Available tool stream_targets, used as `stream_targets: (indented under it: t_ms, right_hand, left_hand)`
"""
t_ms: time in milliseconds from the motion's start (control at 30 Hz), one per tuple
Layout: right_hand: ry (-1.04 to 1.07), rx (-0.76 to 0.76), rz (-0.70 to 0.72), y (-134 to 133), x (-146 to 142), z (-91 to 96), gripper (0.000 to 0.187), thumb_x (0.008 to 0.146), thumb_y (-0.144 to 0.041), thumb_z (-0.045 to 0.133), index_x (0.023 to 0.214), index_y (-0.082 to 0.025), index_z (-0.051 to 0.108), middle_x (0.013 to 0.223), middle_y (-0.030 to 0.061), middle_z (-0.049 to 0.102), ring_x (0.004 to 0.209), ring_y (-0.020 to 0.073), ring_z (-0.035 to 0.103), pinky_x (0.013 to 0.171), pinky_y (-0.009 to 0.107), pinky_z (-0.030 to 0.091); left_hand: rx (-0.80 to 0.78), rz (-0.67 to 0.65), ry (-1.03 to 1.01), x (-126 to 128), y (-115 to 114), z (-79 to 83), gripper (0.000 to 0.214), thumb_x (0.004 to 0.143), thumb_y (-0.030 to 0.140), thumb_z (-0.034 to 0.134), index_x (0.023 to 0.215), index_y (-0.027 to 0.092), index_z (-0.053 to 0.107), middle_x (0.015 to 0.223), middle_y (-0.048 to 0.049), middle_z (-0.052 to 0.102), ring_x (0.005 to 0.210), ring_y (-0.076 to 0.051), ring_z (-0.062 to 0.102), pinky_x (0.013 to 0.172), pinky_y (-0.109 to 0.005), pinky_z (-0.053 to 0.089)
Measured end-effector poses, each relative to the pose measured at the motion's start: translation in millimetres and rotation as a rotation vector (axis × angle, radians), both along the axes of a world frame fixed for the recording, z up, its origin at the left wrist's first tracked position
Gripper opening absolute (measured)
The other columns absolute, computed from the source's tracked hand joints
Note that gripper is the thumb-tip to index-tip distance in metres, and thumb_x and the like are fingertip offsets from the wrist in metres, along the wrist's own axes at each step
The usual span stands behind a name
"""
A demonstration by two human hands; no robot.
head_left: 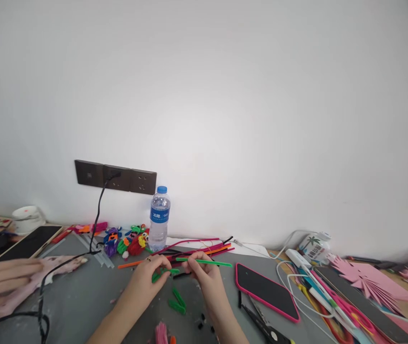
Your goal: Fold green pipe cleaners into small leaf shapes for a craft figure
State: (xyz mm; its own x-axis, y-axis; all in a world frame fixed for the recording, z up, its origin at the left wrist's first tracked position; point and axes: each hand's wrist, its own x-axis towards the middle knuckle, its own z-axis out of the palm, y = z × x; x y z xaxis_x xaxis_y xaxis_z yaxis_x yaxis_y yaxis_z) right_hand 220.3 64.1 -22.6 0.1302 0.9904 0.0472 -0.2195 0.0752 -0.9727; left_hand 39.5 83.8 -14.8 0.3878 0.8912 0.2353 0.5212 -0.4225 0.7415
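My left hand [155, 270] is closed on a short bent green pipe cleaner [174, 271], partly hidden by the fingers. Between the thumb and fingers of my right hand [201, 268] is a straight green pipe cleaner [221, 263] that sticks out on both sides. The two hands are close together but apart. Below them a folded green pipe cleaner piece [178, 301] lies on the grey mat [96, 306]. Behind the hands is a bundle of red and orange pipe cleaners [221, 248]. Small black bits [201, 322] and a pink fuzzy bundle [161, 333] lie nearer to me.
A water bottle [159, 229] stands by the wall, beside colourful pipe-cleaner figures [137, 242]. To the right are a pink-edged phone [266, 291], scissors [266, 329] and white cables [282, 274]. Another person's hand [6, 282] rests on a pink item [51, 265] at left, near a black cord [65, 262].
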Motion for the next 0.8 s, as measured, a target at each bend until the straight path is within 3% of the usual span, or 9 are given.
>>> stream_targets:
  t_ms: [133,300,500,800]
  right_hand:
    - [0.055,0.033,0.023,0.6,-6.1,-2.5,0.031,0.067,-0.045,0.078,0.069,-0.017,0.064,0.065,-0.0015,0.054,0.057,0.011,0.04,0.055,0.023,0.031]
    - [0.141,0.003,0.077,-0.6,-12.2,-7.5,0.031,0.068,-0.044,0.078,0.07,-0.017,0.064,0.068,-0.0011,0.054,0.062,0.0117,0.043,0.057,0.023,0.033]
    - [0.108,-0.022,0.074,-0.1,-13.5,-9.8,0.036,0.067,-0.047,0.078,0.071,-0.017,0.06,0.057,-0.0035,0.051,0.054,0.0108,0.046,0.053,0.022,0.032]
    - [0.137,0.044,0.09,-3.0,-19.2,0.6,0.035,0.069,-0.042,0.078,0.067,-0.017,0.054,0.065,-0.0021,0.055,0.056,0.0118,0.055,0.053,0.022,0.037]
  left_hand:
    - [-0.176,0.003,-0.264,6.3,0.1,0.2,0.01,0.079,0.03,0.056,0.079,0.02,0.059,0.07,0.0001,0.055,0.065,-0.018,0.052,0.056,-0.024,0.035]
    - [-0.307,-0.014,-0.454,10.6,-0.8,-4.8,0.019,0.078,0.037,0.061,0.08,0.018,0.06,0.066,0.0023,0.048,0.062,-0.016,0.047,0.055,-0.022,0.033]
    - [-0.334,-0.014,-0.537,9.9,-2.8,-5.4,0.019,0.079,0.038,0.063,0.079,0.019,0.062,0.07,0.0005,0.054,0.067,-0.017,0.051,0.058,-0.022,0.037]
    - [-0.236,0.075,-0.547,7.6,-3.6,-4.7,0.015,0.075,0.034,0.067,0.079,0.019,0.066,0.068,-0.0002,0.06,0.064,-0.017,0.056,0.057,-0.022,0.043]
